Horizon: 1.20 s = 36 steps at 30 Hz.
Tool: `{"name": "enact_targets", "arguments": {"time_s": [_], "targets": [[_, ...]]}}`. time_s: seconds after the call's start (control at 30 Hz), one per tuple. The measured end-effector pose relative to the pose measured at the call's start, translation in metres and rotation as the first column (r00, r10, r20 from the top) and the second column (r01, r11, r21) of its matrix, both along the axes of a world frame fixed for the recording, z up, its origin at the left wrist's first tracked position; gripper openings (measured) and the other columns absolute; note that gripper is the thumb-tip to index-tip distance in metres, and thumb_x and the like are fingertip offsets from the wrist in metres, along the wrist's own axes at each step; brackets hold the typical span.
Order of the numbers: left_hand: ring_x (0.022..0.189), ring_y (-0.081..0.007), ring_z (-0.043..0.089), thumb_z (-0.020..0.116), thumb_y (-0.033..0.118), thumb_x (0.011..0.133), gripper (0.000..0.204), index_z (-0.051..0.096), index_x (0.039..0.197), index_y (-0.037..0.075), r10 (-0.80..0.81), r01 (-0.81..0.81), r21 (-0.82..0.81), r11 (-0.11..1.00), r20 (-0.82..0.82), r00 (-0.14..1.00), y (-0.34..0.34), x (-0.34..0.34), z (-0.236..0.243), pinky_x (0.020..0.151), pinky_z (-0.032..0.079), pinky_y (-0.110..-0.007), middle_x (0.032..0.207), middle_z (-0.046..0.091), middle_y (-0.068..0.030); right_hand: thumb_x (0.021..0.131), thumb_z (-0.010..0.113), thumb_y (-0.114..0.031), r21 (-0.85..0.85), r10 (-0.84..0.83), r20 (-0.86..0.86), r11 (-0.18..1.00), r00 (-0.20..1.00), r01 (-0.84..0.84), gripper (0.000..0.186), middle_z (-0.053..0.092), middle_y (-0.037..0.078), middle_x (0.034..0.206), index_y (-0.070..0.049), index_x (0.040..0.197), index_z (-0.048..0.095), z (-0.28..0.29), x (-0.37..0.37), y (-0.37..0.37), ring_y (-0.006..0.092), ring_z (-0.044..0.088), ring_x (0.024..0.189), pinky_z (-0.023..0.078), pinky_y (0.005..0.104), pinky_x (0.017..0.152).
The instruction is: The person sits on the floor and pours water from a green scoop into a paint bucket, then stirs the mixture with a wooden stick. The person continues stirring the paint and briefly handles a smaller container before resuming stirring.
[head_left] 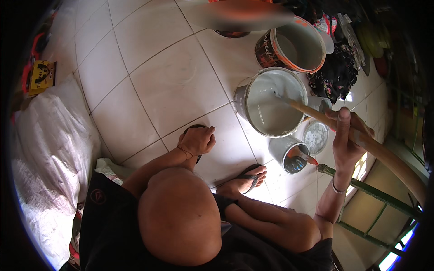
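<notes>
Bucket (241,103) at 2 o'clock, within reach. Right hand's (347,137) grip wraps stick (389,161), slanting in from 4 o'clock; length likely keeps hand clear of pale paint (273,113). Left hand (199,139) curled, nothing visibly held.

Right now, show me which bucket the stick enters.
The large grey bucket beside the orange-rimmed bucket: the wooden stick in the right hand extends into its mouth alone.

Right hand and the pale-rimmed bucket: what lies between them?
The head view shows the wooden pole, gripped by the right hand, spanning the gap to the bucket; a small grey container appears alongside.
</notes>
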State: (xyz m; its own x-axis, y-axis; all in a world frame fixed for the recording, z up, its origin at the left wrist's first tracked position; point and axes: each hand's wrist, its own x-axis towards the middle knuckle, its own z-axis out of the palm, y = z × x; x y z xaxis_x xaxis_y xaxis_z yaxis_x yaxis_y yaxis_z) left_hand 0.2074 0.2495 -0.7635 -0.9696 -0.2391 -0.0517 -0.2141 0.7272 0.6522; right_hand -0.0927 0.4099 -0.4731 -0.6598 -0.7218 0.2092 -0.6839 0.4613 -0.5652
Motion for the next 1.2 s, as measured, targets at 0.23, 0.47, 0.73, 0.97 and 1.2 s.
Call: {"name": "enact_targets", "arguments": {"time_s": [0.23,0.47,0.73,0.97,1.2], "targets": [[0.059,-0.0324,0.063,0.061,0.014,0.086,0.019,0.062,0.099,-0.001,-0.02,0.02,-0.002,1.0,0.032,0.999,0.0,0.0,-0.003,0.054,0.052,-0.045,0.068,0.065,-0.0117,0.103,0.065,-0.034,-0.032,0.156,0.27,0.988,0.95,-0.153,0.044,0.075,0.015,0.079,0.007,0.086,0.073,0.006,0.011,0.001,0.0249,0.077,0.077,0.063,0.0333,0.072],[0.061,-0.0318,0.064,0.063,0.01,0.086,0.015,0.06,0.098,0.001,-0.013,0.013,0.005,1.0,0.01,1.0,0.0,-0.001,-0.001,0.056,0.053,-0.043,0.067,0.063,-0.0106,0.097,0.073,-0.025,-0.167,0.056,0.102,0.985,0.993,-0.038,0.03,0.076,0.01,0.079,0.003,0.09,0.077,-0.01,0.0,-0.004,0.0153,0.071,0.064,0.055,0.0246,0.059],[0.06,-0.0314,0.064,0.062,0.013,0.085,0.02,0.062,0.099,-0.002,-0.023,0.022,0.01,1.0,0.024,0.999,-0.001,0.001,-0.002,0.054,0.053,-0.044,0.069,0.065,-0.0115,0.101,0.067,-0.03,0.004,0.169,0.34,0.984,0.925,-0.181,0.041,0.075,0.019,0.087,0.01,0.095,0.074,0.016,0.011,0.006,0.0255,0.076,0.075,0.068,0.0335,0.061],[0.061,-0.0306,0.064,0.064,0.01,0.084,0.015,0.06,0.097,0.003,-0.011,0.01,-0.004,1.0,-0.025,1.0,0.0,-0.003,0.0,0.057,0.053,-0.043,0.067,0.062,-0.0091,0.101,0.067,-0.026,-0.186,0.166,0.161,0.973,0.973,-0.135,0.038,0.075,0.019,0.088,0.011,0.097,0.073,-0.013,0.001,-0.005,0.0257,0.076,0.075,0.068,0.0328,0.062],[0.059,-0.0311,0.064,0.062,0.013,0.085,0.022,0.063,0.101,-0.002,-0.018,0.018,0.006,1.0,0.012,1.0,-0.001,0.001,0.0,0.054,0.053,-0.043,0.068,0.064,-0.0116,0.099,0.07,-0.02,-0.086,0.08,0.196,0.994,0.977,-0.064,0.03,0.072,0.01,0.07,0.006,0.084,0.075,0.004,0.017,-0.002,0.0165,0.071,0.056,0.055,0.0246,0.052]]}}
